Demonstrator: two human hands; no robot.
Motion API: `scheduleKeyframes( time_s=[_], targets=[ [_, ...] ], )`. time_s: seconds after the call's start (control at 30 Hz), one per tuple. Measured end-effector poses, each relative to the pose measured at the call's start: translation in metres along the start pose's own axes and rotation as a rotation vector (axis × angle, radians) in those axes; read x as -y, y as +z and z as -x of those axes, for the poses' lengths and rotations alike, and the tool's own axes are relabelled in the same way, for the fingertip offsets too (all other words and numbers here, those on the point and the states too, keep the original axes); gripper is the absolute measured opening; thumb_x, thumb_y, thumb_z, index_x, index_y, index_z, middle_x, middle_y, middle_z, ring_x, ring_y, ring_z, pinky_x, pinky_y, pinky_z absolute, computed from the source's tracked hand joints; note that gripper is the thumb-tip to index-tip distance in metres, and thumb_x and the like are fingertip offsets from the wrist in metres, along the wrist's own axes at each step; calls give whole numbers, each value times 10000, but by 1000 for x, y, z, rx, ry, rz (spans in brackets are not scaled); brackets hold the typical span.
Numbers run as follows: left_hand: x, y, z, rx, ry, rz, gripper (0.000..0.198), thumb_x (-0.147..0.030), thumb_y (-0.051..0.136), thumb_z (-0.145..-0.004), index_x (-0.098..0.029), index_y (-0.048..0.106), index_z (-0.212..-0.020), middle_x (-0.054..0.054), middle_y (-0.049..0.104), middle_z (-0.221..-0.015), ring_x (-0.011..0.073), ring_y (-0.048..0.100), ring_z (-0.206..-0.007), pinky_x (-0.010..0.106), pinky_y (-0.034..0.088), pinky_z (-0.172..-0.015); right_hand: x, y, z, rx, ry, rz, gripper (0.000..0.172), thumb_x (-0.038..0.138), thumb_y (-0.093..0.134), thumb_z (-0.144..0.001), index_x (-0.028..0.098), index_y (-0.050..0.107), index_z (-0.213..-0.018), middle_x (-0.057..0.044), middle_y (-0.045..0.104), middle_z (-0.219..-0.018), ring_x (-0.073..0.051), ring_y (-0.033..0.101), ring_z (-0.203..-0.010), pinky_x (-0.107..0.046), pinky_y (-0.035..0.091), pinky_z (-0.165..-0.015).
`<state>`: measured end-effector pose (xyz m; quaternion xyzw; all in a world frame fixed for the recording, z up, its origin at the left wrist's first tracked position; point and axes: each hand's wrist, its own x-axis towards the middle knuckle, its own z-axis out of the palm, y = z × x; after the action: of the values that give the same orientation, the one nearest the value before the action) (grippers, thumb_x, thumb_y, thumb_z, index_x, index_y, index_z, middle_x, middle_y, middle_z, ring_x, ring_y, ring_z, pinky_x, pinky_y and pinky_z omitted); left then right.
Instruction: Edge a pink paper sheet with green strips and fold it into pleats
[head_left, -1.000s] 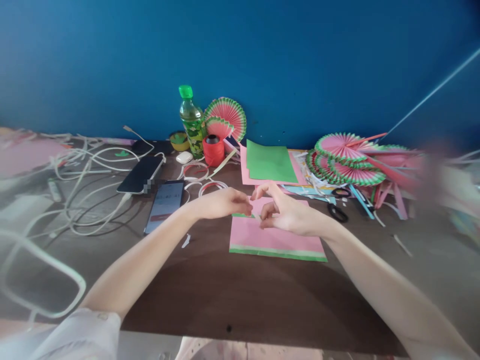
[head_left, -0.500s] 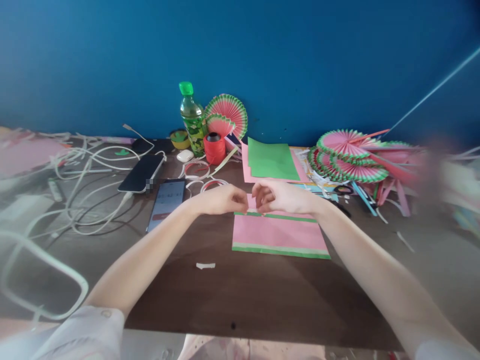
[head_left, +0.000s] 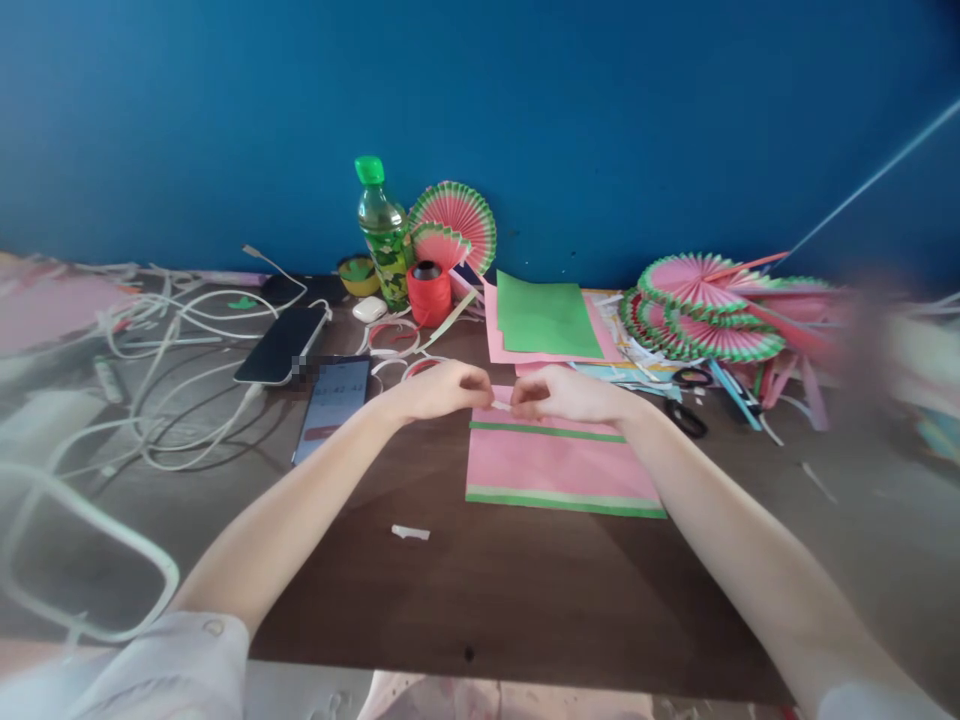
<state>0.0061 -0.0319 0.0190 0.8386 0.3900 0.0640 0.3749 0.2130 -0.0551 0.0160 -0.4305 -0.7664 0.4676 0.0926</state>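
Note:
Pinched between the fingertips of my left hand (head_left: 454,388) and my right hand (head_left: 559,394) is a small white paper strip (head_left: 501,405). Both hands are closed and face each other above the far part of a pink sheet (head_left: 559,462). This sheet has a green and pale border along its near edge and a green stripe across its middle. Nearer the table's front lies another white scrap (head_left: 410,533). Behind my hands, a green sheet (head_left: 551,318) rests on pink paper (head_left: 491,325).
Folded watermelon fans (head_left: 697,300) are heaped at the right, beside black-handled scissors (head_left: 686,415). A green-capped bottle (head_left: 386,245) and a red string spool (head_left: 429,298) stand at the back. Phones (head_left: 334,395) and white cables (head_left: 176,330) cover the left.
My right fingers have closed in, and the white strip now shows between both hands. The right hand has lifted slightly off the sheet's green stripe.

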Motion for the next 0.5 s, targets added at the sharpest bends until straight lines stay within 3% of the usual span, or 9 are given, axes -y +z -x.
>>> scheduleKeyframes(
  time_s=[0.13, 0.3, 0.5],
  targets=[
    [-1, 1, 0, 24, -33, -37, 305, -423, 477, -761, -182, 641, -848, -4, 650, -790, 131, 560, -723, 218, 373, -630, -6, -13, 6, -14, 38, 32, 149, 300, 545, -722, 155, 582, -723, -13, 576, -659, -131, 531, -616, -270, 412, -595],
    [0, 8, -2, -20, -64, -70, 167, -262, 508, -724, -163, 617, -803, 8, 638, -761, 134, 570, -710, 216, 392, -630, -21, -30, 16, 16, 96, 137, 236, 397, 576, -698, 167, 555, -747, -19, 568, -716, -144, 512, -651, -275, 390, -608],
    [8, 16, -8, 7, 15, -121, 86, -210, 548, -689, -153, 592, -736, 4, 598, -710, 127, 533, -669, 216, 369, -602, -28, -23, 13, 4, 82, 320, 376, 360, 651, -605, 212, 426, -868, 26, 454, -734, -123, 417, -622, -236, 322, -539]
  ],
)
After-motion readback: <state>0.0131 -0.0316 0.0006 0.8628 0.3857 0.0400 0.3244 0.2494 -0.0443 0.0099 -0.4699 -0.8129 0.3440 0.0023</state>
